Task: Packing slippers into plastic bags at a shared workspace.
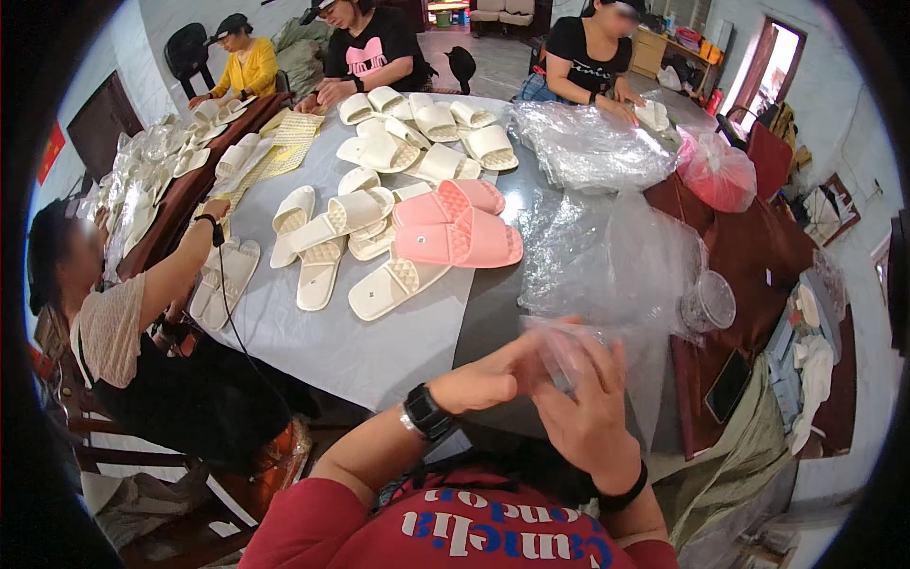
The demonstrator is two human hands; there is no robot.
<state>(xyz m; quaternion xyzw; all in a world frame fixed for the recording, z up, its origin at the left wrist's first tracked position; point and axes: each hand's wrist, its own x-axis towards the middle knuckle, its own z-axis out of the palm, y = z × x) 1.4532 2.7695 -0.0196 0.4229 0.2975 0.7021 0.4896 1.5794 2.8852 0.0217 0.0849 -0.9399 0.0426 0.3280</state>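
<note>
Nearer than the pink quilted slippers (455, 232), the left hand (488, 379) and right hand (588, 408) close their grip on a thin, clear plastic bag (561, 358). Those smooth, rounded slippers lie on the table (389, 346); left of and beyond them heap cream open-toed slippers (353, 213); beyond, rightward, spread glossy, crinkled plastic bags (602, 152).

red shirt (379, 541) | white-blue lettering (507, 536) | left: black watch (428, 412) | right: black wristband (626, 486)

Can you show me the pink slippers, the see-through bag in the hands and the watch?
Pink slippers (436, 245): head view, smooth surface of the nearer one.
Clear plastic bag (559, 360): head view, its crinkled held part.
Black wristwatch (429, 412): head view, its case.
</note>
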